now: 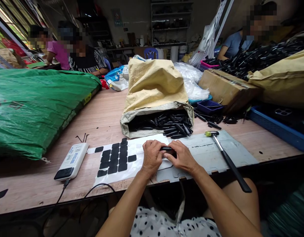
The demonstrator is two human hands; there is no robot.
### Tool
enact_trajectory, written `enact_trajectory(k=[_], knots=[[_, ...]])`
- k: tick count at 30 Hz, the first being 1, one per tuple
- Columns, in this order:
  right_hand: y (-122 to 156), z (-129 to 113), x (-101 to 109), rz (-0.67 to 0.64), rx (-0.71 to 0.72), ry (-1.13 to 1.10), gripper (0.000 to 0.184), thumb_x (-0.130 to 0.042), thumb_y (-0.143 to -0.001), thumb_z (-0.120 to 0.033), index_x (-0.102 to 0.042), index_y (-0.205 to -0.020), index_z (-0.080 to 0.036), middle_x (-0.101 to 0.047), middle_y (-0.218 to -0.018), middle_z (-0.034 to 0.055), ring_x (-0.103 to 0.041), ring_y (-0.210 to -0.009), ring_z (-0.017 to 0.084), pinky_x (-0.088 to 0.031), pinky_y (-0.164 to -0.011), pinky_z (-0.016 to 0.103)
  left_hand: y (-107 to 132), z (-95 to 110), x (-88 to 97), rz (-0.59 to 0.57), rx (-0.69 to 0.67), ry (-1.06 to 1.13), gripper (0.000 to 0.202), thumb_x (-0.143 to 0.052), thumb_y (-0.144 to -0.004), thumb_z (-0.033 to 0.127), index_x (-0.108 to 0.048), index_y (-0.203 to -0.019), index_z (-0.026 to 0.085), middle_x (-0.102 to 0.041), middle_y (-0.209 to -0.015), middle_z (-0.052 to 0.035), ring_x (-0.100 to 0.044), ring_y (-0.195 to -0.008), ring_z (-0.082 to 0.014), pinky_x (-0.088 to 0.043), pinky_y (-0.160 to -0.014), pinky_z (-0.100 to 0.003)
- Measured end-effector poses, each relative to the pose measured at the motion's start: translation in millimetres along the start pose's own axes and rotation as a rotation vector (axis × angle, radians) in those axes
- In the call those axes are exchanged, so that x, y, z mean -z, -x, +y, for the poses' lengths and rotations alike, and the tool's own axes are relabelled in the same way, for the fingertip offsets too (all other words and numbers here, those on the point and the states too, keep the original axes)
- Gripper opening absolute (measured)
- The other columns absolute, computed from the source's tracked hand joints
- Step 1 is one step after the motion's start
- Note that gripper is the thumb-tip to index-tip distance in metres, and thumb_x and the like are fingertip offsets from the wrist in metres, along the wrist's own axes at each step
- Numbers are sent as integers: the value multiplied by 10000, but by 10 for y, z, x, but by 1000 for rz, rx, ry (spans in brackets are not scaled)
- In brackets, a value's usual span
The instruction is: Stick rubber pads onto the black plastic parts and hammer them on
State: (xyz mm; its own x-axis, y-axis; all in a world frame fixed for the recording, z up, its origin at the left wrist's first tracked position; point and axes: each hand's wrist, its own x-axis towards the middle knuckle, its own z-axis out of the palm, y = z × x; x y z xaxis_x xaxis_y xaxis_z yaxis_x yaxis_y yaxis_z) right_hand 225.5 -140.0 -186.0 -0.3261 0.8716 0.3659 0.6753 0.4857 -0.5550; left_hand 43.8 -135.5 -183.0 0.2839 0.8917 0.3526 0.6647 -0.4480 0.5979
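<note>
My left hand (152, 154) and my right hand (182, 157) meet over the front of the table, each closed on one end of a black pen-shaped piece (166, 148). Fingers cover most of it, so its details are hidden. Under my hands lie a white backing sheet (138, 168) and a grey board (198, 152). Rows of rounded black stickers (114, 160) cover the sheet's left part. Just beyond, an open sack (155, 86) spills similar black pieces (164, 121) towards me. A hammer (227, 158) with a yellow-green face rests on the board, right of my right hand.
A white power bank (72, 160) with a cable lies left, before a large green sack (38, 108). To the right are a cardboard box (224, 87), a small purple basket (208, 107) and a blue tray (277, 125). Three other people sit farther back.
</note>
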Motion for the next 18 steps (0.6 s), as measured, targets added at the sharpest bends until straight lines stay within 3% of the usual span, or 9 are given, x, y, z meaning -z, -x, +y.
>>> enact_trajectory(k=[6, 11, 18], knots=[[-4, 22, -11, 14, 6, -24, 131, -591, -955, -331, -646, -948, -212, -617, -849, 41, -524, -858, 212, -427, -801, 354, 5, 14, 10, -7, 6, 14, 281, -594, -854, 135, -699, -1070, 281, -701, -1049, -9, -489, -1074, -255, -324, -993, -441], [-4, 29, -4, 59, 12, -77, 57, -579, -938, -236, -628, -960, -216, -627, -905, 47, -540, -890, 212, -442, -823, 355, 4, 14, 22, -32, 23, -2, 423, -677, -819, 208, -668, -1234, 285, -736, -1074, -14, -486, -1077, -273, -300, -1006, -479], [3, 9, 2, 75, -14, -78, 76, -634, -905, -268, -620, -955, -212, -614, -889, 41, -537, -875, 207, -441, -808, 346, 0, -12, 26, -48, 51, -3, 253, -597, -927, 251, -748, -1115, 328, -751, -977, 2, -489, -1086, -267, -241, -1023, -511]])
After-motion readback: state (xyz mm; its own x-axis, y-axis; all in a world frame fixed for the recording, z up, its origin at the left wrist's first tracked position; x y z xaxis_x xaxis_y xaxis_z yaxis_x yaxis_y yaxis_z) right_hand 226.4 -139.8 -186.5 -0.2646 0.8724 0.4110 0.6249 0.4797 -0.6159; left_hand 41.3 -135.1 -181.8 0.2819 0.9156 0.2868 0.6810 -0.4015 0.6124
